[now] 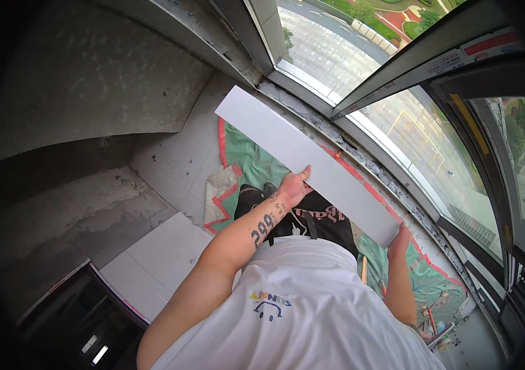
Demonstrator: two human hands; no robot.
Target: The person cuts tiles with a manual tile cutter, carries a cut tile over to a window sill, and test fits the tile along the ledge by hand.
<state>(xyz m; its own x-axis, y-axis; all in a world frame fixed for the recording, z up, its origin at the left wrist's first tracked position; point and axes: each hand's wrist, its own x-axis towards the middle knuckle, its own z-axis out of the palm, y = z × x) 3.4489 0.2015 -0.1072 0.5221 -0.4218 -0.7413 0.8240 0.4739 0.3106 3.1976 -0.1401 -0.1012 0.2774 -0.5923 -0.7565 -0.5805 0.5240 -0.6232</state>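
A long, flat white strip of board [312, 151] slants across in front of me, from upper left to lower right. It looks smooth and rigid; its exact material is hard to tell. My left hand [295, 190] grips the near edge around the middle, thumb on top and fingers mostly hidden underneath. At the lower right end my right hand [400, 239] is closed around the end and edge, its fingers partly hidden. Beneath the strip, a green sheet [247, 151] with red taped edges covers part of the floor.
A window frame [386, 86] with large panes runs along the right, above a rough sill ledge [342, 132]. Bare concrete [90, 80] stands at left. Pale tiles [151, 259] and a dark framed pane [84, 320] are lower left. Tools [433, 320] lie at lower right.
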